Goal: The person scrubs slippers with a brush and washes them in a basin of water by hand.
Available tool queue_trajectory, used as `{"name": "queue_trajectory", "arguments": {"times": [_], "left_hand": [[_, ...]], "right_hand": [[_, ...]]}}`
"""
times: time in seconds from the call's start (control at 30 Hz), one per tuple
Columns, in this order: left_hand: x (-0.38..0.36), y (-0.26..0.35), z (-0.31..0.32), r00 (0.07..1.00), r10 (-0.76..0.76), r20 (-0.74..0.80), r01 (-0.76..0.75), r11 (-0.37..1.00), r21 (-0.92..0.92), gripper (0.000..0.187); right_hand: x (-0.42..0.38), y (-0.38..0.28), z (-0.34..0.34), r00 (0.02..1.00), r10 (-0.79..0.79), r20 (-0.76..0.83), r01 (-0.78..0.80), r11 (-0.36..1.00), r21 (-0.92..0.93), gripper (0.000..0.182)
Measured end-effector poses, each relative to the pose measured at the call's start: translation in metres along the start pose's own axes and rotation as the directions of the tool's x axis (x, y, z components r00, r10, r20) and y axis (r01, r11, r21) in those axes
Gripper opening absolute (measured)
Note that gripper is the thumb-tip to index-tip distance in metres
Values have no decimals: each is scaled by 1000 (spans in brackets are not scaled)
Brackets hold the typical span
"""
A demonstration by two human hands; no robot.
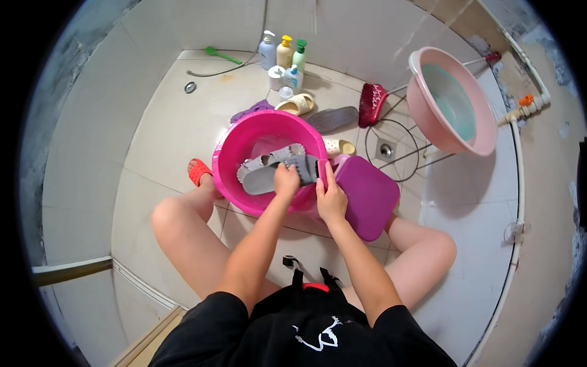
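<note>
My left hand [286, 180] is closed around a grey slipper [260, 181], held tilted over the inside of a bright pink basin [224, 160]. Its dark-edged end points right, close to the basin's rim. At that right rim is my right hand [331, 197], thumb on the inner side and fingers stretched along the outer side. Another light grey sandal [288, 151] with a textured strap lies in the basin, partly behind the held slipper.
A purple stool [369, 197] stands right of the basin. Behind it are a cream clog [298, 104], a dark grey slipper [333, 119], and several pump bottles [284, 52]. A red brush [372, 105], floor drain [386, 151] and raised pink basin [422, 101] are at right.
</note>
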State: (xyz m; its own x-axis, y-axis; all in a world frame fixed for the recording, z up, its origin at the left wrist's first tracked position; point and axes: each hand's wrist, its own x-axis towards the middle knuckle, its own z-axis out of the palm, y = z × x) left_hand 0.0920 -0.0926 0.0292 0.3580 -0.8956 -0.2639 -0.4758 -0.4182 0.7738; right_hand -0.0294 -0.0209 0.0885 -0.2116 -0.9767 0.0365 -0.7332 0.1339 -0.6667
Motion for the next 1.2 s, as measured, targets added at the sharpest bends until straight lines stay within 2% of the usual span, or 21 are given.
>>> {"name": "queue_trajectory", "arguments": {"times": [0.1,0.13,0.17,0.2,0.23,0.33,0.4,0.47,0.53,0.57,0.6,0.67,0.7,0.73,0.8,0.87,0.93,0.97,1.07,1.13,1.2], "left_hand": [[40,-77,22,981,-183,61,190,971,-146,33],[45,-98,31,969,-230,86,241,958,-157,30],[48,-114,40,967,-242,84,252,955,-156,30],[49,-124,44,949,-271,161,303,925,-228,29],[53,-133,50,925,-295,240,359,886,-294,27],[56,-157,74,910,-342,234,398,878,-266,27],[73,-196,105,915,-356,191,404,819,-408,30],[94,-198,102,896,-418,147,437,889,-137,41],[113,-195,89,867,-454,204,465,885,-5,49],[123,-212,100,876,-468,115,468,883,28,49],[124,-208,101,877,-465,123,465,885,30,49],[116,-202,93,907,-396,143,404,914,-33,50],[112,-196,89,914,-374,157,388,919,-66,57],[109,-176,83,917,-368,155,381,922,-66,57],[98,-130,69,912,-364,190,401,888,-226,61],[92,-128,66,888,-416,194,454,858,-239,62],[81,-113,52,865,-464,190,490,863,-124,52],[69,-110,48,928,-315,198,372,804,-464,45],[64,-131,48,933,-341,118,350,776,-524,38],[67,-142,48,942,-320,104,318,745,-586,44],[72,-147,50,931,-338,137,358,918,-169,52]], "right_hand": [[15,17,20,997,-77,-3,76,990,-119,54],[18,31,30,967,-227,-115,211,967,-141,56],[18,39,32,960,-254,-118,228,953,-198,57],[18,43,33,952,-280,-119,243,935,-256,58],[18,48,34,955,-275,-106,241,936,-258,58],[14,53,31,963,-269,-12,256,931,-260,54],[19,52,30,942,-312,-124,291,943,-164,55],[21,57,33,928,-346,-135,321,930,-181,55],[21,56,34,910,-386,-151,356,914,-196,55],[21,54,33,910,-392,-137,361,909,-208,55],[22,54,32,908,-398,-128,365,904,-221,55],[20,56,32,913,-390,-124,354,904,-240,55],[20,55,32,912,-392,-120,355,901,-249,55],[22,54,32,910,-399,-116,360,897,-258,54],[23,53,33,911,-392,-131,351,901,-255,54],[20,53,33,916,-381,-129,342,906,-249,54],[22,53,35,906,-391,-164,349,907,-237,53],[22,53,35,912,-382,-152,342,910,-237,53],[21,53,35,922,-366,-127,327,911,-250,52],[22,52,36,915,-382,-126,341,902,-264,52],[21,53,36,924,-362,-122,324,912,-253,52]]}}
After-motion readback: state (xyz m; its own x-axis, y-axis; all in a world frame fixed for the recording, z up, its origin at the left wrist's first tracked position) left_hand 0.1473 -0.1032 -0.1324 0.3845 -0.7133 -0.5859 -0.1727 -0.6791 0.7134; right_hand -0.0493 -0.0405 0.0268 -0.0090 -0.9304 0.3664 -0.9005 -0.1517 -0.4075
